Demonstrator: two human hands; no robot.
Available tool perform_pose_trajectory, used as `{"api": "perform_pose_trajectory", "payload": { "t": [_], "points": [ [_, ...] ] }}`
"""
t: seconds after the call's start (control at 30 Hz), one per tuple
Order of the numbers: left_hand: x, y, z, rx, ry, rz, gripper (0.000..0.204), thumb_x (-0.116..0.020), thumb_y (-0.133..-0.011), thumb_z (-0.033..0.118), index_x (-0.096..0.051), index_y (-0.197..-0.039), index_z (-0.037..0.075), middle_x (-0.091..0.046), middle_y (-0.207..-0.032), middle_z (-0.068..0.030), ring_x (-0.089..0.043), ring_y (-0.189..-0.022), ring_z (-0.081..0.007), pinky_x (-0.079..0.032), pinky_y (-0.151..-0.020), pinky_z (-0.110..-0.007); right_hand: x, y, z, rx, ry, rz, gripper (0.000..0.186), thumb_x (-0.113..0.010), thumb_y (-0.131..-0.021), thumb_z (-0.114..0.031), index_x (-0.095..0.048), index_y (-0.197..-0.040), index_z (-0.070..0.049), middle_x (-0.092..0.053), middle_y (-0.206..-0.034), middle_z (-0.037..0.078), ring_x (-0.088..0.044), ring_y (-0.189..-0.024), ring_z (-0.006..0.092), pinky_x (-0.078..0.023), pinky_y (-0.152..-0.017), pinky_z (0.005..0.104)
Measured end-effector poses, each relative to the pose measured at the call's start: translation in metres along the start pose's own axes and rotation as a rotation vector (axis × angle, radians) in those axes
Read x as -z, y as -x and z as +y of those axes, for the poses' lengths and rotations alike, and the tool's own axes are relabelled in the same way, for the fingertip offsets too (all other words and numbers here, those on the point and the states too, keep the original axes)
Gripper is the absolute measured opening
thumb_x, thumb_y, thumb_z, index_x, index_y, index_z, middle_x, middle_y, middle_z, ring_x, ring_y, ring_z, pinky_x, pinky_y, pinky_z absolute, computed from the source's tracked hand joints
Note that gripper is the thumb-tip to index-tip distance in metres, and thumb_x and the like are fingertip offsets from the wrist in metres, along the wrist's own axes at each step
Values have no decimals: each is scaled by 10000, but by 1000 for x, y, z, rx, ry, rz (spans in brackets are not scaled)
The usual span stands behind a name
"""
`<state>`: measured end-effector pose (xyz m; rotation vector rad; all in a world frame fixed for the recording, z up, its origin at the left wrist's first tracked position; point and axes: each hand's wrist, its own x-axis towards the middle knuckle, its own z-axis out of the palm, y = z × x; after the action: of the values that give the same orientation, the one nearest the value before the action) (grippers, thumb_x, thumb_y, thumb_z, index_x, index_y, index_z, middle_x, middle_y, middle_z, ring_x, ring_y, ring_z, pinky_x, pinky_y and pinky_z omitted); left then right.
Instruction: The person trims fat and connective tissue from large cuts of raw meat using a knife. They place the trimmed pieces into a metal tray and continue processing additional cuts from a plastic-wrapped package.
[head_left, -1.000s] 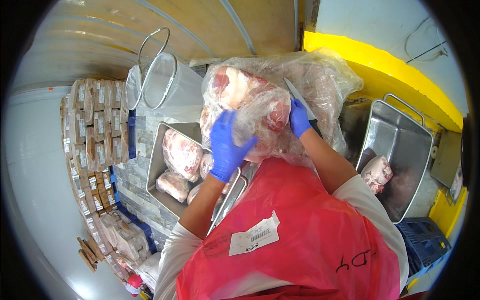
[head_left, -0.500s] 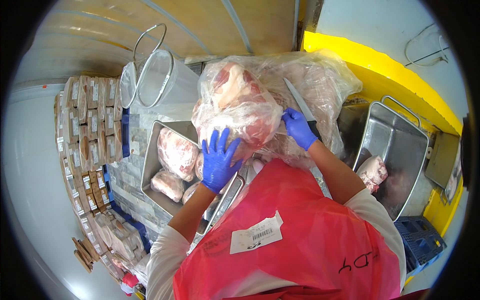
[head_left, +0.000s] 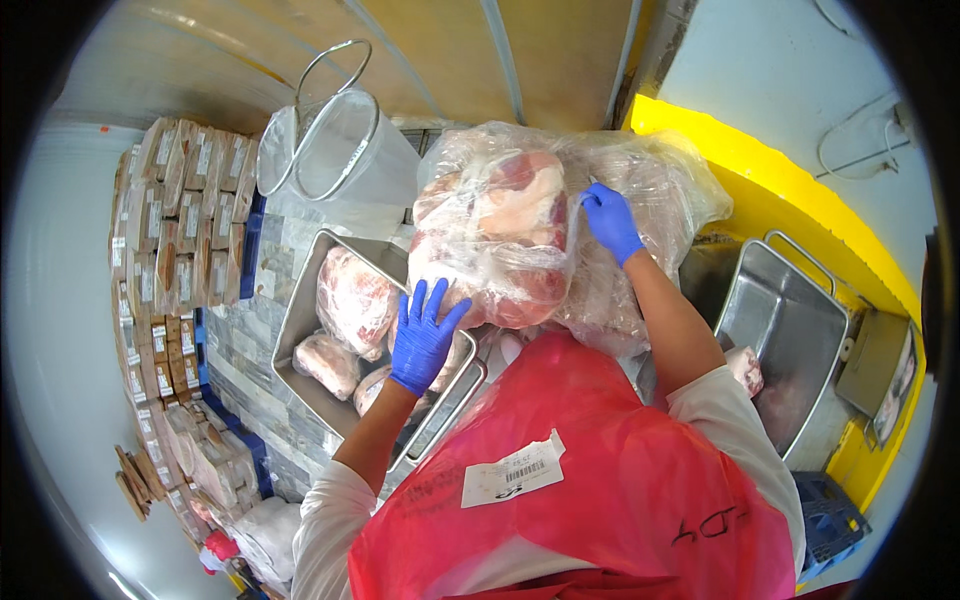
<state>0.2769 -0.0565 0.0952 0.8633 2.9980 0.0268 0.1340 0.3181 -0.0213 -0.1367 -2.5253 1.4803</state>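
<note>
A large piece of red meat with pale fat (head_left: 500, 245) lies in clear plastic wrap in front of me. My left hand (head_left: 422, 345), in a blue glove, rests with spread fingers against its near left edge. My right hand (head_left: 612, 225), gloved too, is closed beside the wrap's right edge; what its fingers hold is hidden. Just beyond those fingers shows a thin grey tip, perhaps of a knife; no more of it is visible. Under the right hand, more wrapped meat (head_left: 650, 200) spreads to the right.
A steel tub (head_left: 300, 300) with several wrapped meat pieces stands at left. Another steel tub (head_left: 800, 330) at right has one meat piece (head_left: 743, 370). Beyond the left tub is a clear bag on a wire hoop (head_left: 350, 160). Stacked boxes (head_left: 180, 230) stand far left, near a yellow-edged wall (head_left: 780, 170) opposite.
The wrapped meat has turned and shifted right. My right hand has moved up and closed more; the knife's blade and handle, seen earlier beside it, are now mostly hidden.
</note>
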Motion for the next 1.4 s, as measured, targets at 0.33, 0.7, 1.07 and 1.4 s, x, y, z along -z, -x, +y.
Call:
{"api": "perform_pose_trajectory", "payload": {
  "t": [0.33, 0.7, 1.07, 1.4],
  "points": [
    [3, -30, 44, 90, 381, 230, 660, -792, -794, 377, -551, -1398, 271, -427, -1494, -197, -388, -1360, -481, -303, -1106, -635, -6, 9, 11, -318, -153, 39, 207, -617, -933, -168, -657, -872, 25, -632, -704, 171, -482, -613, 192, -453, -618, 387],
    [-13, -35, -24, -118, 108, 172, 697, -816, -707, 461, -592, -1358, 353, -434, -1507, -130, -379, -1382, -461, -289, -1115, -646, 27, 103, -19, -31, 319, -470, 195, -667, -865, -165, -631, -950, 7, -686, -895, 247, -678, -806, 429, -529, -718, 489],
    [-1, -41, -78, 18, 313, 105, 652, -738, -773, 112, -571, -1391, 240, -406, -1535, -159, -411, -1356, -470, -387, -1118, -506, 33, 2, 1, -41, 626, -250, 179, -555, -904, -192, -711, -953, -118, -708, -889, 209, -697, -831, 399, -550, -732, 491],
    [-1, -45, -33, 158, 419, 342, 579, -787, -783, 223, -614, -1321, 95, -502, -1429, -225, -447, -1332, -441, -377, -1115, -500, 146, -93, -142, 347, 272, 335, 122, -658, -872, -140, -737, -957, -106, -720, -877, 152, -706, -799, 332, -554, -703, 389]
  ]
}}
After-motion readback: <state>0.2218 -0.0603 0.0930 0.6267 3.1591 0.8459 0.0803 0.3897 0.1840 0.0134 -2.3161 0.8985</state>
